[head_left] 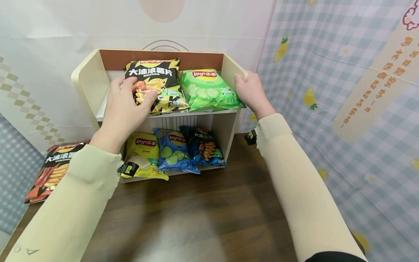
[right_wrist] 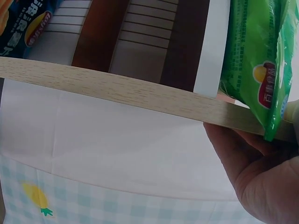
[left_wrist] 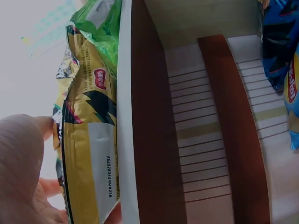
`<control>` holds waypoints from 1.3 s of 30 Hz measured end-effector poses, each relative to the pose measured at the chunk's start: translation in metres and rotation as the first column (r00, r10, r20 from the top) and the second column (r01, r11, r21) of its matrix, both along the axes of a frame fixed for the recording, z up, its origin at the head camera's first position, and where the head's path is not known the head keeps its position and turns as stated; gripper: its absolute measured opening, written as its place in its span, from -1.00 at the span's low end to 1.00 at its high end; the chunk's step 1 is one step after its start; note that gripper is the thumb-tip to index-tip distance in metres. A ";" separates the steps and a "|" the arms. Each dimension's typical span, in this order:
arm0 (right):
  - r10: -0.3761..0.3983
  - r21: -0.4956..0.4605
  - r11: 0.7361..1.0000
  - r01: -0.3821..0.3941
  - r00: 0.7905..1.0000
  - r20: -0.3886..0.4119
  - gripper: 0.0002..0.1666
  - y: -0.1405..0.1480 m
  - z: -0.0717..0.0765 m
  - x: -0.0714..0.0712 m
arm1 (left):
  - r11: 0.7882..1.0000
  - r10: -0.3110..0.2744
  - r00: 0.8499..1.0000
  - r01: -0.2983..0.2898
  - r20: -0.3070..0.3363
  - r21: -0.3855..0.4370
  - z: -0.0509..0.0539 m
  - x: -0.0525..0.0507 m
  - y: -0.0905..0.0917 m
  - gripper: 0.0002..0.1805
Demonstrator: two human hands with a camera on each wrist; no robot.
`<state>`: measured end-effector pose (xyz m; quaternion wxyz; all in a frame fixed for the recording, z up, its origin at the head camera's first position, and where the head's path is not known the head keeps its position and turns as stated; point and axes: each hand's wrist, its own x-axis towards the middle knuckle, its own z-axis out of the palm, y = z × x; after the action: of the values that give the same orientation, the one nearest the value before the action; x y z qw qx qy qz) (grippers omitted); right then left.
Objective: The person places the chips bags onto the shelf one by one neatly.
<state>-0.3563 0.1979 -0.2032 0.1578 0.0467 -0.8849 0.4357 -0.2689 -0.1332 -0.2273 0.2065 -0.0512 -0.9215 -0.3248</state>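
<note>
On the upper level of a small two-tier shelf (head_left: 226, 120), my left hand (head_left: 126, 105) holds a black and yellow bag of potato chips (head_left: 168, 92). Its thumb lies over the front and its fingers are at the left side. The left wrist view shows this hand (left_wrist: 23, 168) against the bag's gold side (left_wrist: 79, 172). Beside that bag leans a green bag of chips (head_left: 207, 89). My right hand (head_left: 253, 91) grips the front edge of the shelf's right side panel (head_left: 234, 71), close to the green bag. In the right wrist view, the right hand (right_wrist: 266, 182) is partly cut off.
On the lower level stand a yellow chip bag (head_left: 142, 145), a blue one (head_left: 176, 153) and a dark blue one (head_left: 206, 147). A red and black chip bag (head_left: 59, 163) lies left of the shelf. Wooden table (head_left: 196, 211) in front; checked cloth (head_left: 294, 109) at right.
</note>
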 end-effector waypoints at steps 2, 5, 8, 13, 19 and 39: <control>-0.003 0.001 1.000 0.003 1.000 0.002 -0.48 0.000 0.000 0.000 | 0.999 -0.015 1.000 0.015 0.000 -0.036 -0.001 0.002 0.002 -0.13; -0.008 0.007 1.000 0.008 1.000 -0.002 -0.48 -0.001 -0.001 -0.001 | 0.995 -0.037 0.999 0.039 0.023 -0.087 -0.004 0.002 0.005 -0.12; -0.010 0.008 1.000 0.010 1.000 -0.003 -0.48 -0.002 -0.001 -0.001 | 0.990 -0.056 0.997 0.062 0.053 -0.125 -0.007 0.000 0.008 -0.10; -0.008 0.028 1.000 0.009 1.000 -0.020 -0.50 -0.003 -0.001 -0.002 | 0.983 -0.079 0.994 0.090 0.073 -0.157 -0.008 -0.002 0.012 -0.10; -0.014 0.042 0.999 0.016 0.999 -0.035 -0.52 -0.003 0.001 0.000 | 0.973 -0.139 0.987 0.152 0.083 -0.172 -0.006 -0.004 0.020 -0.08; -0.017 0.044 0.999 0.018 1.000 -0.025 -0.54 -0.002 0.000 0.001 | 0.973 -0.144 0.985 0.159 0.100 -0.169 -0.005 -0.009 0.028 -0.01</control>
<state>-0.3552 0.1956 -0.2036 0.1714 0.0479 -0.8927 0.4141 -0.2784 -0.1047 -0.2321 0.1353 -0.1253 -0.9482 -0.2587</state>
